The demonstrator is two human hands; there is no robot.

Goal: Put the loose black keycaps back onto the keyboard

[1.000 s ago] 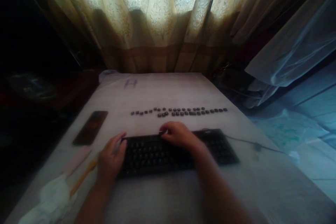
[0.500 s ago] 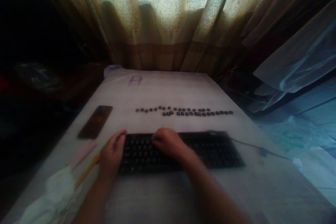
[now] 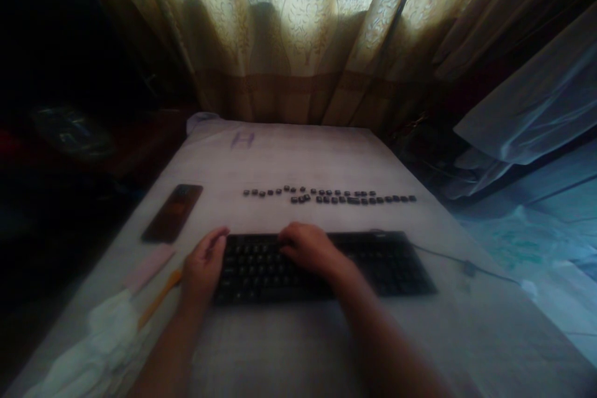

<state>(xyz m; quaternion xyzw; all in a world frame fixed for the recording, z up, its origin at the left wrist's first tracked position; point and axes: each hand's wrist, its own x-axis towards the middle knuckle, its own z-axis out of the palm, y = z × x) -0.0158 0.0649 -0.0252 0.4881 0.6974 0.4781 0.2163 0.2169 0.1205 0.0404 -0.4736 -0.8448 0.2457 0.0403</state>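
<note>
A black keyboard lies across the white-covered table in front of me. My left hand grips its left end, thumb and fingers closed on the edge. My right hand rests on the keys near the upper middle. Its fingers are curled down and their tips are hidden, so what they pinch is unclear. Beyond the keyboard, several loose dark keycaps lie in two rough rows on the cover.
A dark phone lies at the left. Nearer me are a pink flat strip, an orange stick and a white cloth. The keyboard's cable trails right. Curtains hang behind the table.
My right hand slid left along the top of the keyboard, then a little back to the right. The left hand stayed at the keyboard's left end. The camera shifted slightly.
</note>
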